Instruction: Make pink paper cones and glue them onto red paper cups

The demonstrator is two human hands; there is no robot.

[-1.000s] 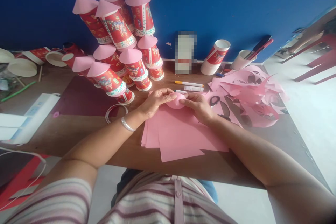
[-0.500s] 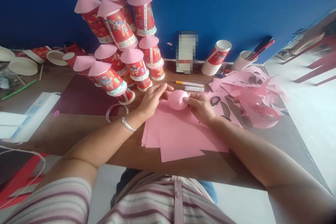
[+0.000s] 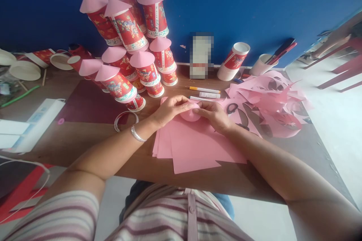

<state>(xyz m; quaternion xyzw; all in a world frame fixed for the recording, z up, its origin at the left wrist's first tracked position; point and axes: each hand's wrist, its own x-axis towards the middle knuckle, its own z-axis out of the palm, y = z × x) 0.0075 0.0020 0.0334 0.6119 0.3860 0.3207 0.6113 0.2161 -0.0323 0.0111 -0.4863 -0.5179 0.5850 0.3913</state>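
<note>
A small pink paper cone point(image 3: 191, 115) is pinched between my two hands, just above a stack of pink paper sheets point(image 3: 195, 147). My left hand point(image 3: 169, 111) grips its upper left edge, thumb on top. From the right, my right hand point(image 3: 213, 115) holds the other edge with thumb and fingers. The fingers partly cover the cone. Beside my right hand lies a pair of scissors point(image 3: 232, 109) with black handles, partly over the paper. A glue stick point(image 3: 209, 95) and an orange-and-white marker point(image 3: 204, 90) lie beyond my hands.
Stacked red paper cups with pink cone tops point(image 3: 126, 30) stand at the back left. Pink paper scraps point(image 3: 274, 101) pile up on the right, near a pen cup point(image 3: 261, 64) and more stacked cups point(image 3: 236, 60). A white bangle point(image 3: 116, 121) lies left of my left wrist.
My left hand has moved right and closed its fingers on the paper cone, now covering the cone's top. My right-hand fingers have shifted slightly toward it. The other things stay put.
</note>
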